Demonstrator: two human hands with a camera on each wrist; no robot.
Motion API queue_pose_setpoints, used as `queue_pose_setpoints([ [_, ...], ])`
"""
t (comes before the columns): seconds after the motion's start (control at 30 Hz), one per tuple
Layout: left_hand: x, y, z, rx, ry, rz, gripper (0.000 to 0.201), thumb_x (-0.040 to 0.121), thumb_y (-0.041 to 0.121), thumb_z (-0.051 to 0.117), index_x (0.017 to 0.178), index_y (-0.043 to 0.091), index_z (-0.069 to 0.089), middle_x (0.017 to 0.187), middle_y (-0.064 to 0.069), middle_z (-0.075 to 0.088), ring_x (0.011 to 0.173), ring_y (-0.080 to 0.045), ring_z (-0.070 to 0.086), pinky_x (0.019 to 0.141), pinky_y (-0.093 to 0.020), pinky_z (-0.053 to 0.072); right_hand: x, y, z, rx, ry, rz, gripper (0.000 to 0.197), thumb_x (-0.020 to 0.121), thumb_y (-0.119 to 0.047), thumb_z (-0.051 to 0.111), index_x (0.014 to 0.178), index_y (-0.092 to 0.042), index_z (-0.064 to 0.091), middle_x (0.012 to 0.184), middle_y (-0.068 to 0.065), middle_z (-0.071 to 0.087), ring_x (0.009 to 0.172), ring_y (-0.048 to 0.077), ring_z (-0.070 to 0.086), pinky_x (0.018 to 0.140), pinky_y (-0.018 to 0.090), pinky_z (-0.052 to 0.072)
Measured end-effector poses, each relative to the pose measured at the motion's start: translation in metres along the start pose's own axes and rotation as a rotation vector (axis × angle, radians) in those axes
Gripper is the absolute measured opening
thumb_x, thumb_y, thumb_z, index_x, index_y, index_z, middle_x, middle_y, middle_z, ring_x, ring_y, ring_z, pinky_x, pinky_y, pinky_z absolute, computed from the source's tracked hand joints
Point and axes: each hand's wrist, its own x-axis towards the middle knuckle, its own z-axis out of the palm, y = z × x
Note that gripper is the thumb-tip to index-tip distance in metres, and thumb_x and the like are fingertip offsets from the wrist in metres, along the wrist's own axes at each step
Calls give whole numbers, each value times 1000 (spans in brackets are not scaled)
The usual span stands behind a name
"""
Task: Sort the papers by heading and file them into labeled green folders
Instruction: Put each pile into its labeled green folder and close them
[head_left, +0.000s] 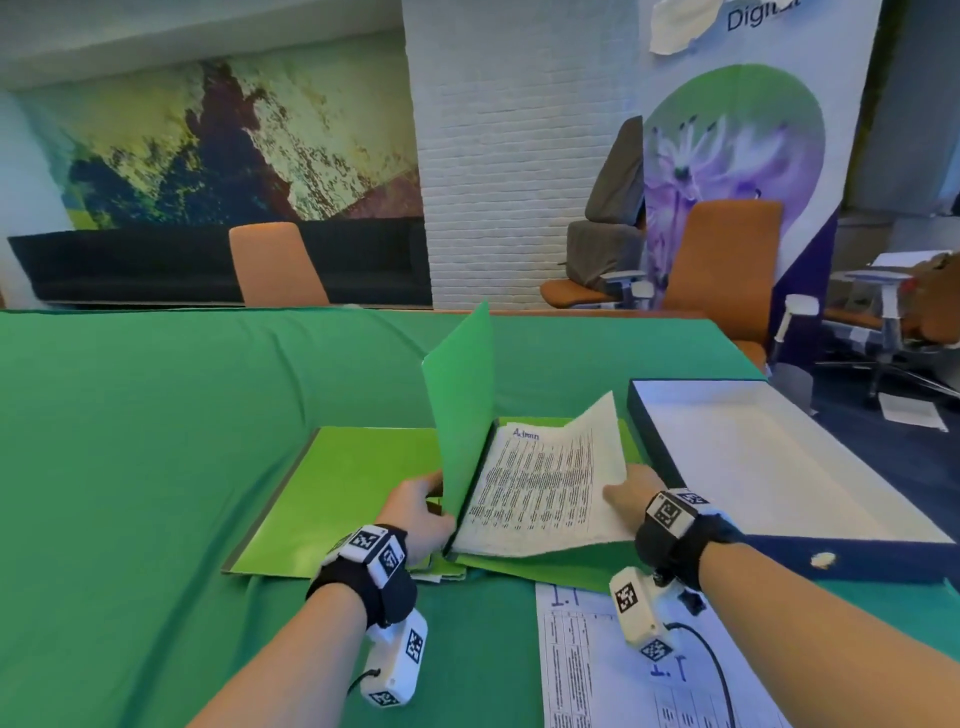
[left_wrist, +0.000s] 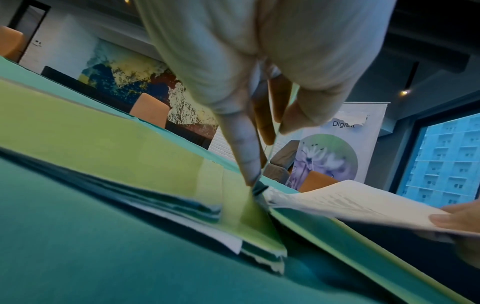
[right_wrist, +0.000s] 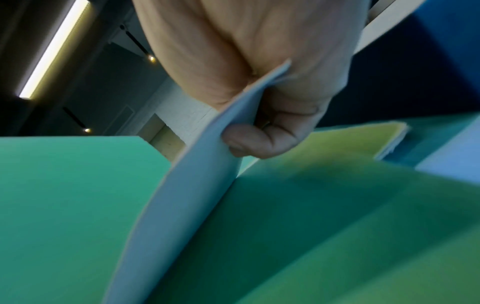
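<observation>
A green folder lies in the middle of the table with its front cover standing upright. My left hand pinches the near edge of that cover, thumb on one side and fingers on the other. Inside the folder lies a printed sheet headed "Admin", bowed upward at its right side. My right hand pinches the sheet's right edge, seen as a pale curved sheet in the right wrist view. A second green folder lies shut to the left, partly under the first.
A dark blue shallow box with a white inside stands at the right. Papers headed "I.T" lie near the front edge under my right forearm. Green cloth covers the table. Orange chairs stand behind it.
</observation>
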Motion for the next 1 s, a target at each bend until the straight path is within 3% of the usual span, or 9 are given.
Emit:
queue_pose_setpoints([
  [0.13,-1,-5,9,-16,-174,59,56,80,13,67,131,26,50,110,8,61,76,-16,66,58,-21,55,-1,-3,3,107,7,71,50,100,-35,38,122,6,54,121,21,59,107,34,58,91,36,45],
  [0.2,0,-7,13,10,-273,1,53,78,16,68,127,33,52,96,3,64,61,-16,61,53,-26,53,-2,2,-5,189,71,137,61,101,-42,27,124,10,51,127,24,54,117,35,53,96,35,40],
  [0.27,4,-9,19,34,-288,-53,43,82,12,60,122,26,57,84,1,60,49,-11,46,44,-22,41,-1,11,-12,261,95,145,64,101,-42,23,126,11,49,131,27,51,121,36,51,100,35,38],
  [0.47,23,-2,38,197,-117,-137,39,88,33,58,121,12,58,119,-9,62,87,-19,57,77,-25,47,-11,30,-20,229,15,132,53,102,-30,23,122,9,52,134,29,47,119,33,49,96,32,36],
  [0.6,32,1,42,7,13,-252,67,79,24,73,136,8,40,113,-8,59,101,-26,57,86,-32,47,-15,42,-25,127,-85,41,29,97,-21,43,108,-2,61,108,18,61,92,24,53,88,31,44],
  [0.7,32,13,36,-84,23,-271,58,87,14,63,138,2,38,133,-16,50,118,-30,50,96,-34,40,-22,42,-31,93,-78,21,32,96,-21,48,114,1,61,111,20,64,105,33,59,90,33,46],
  [0.83,30,17,15,-336,170,-158,45,90,0,53,134,5,44,119,-15,55,100,-29,53,86,-36,43,-32,26,-26,140,-117,-22,33,95,-21,50,112,6,61,115,24,63,99,32,62,94,43,49],
  [0.93,23,7,-17,-391,300,-110,44,89,-3,53,132,8,46,105,-11,56,83,-23,53,75,-33,42,-46,7,-15,267,-130,-45,20,95,-17,49,107,-6,61,98,14,64,76,25,61,78,43,56],
  [1.0,15,-5,-42,-336,373,-107,44,89,-2,55,131,8,48,102,-11,56,80,-25,52,71,-31,41,-56,-4,-9,193,-171,-76,27,96,-20,47,120,-13,57,102,6,62,74,19,61,71,36,54],
])
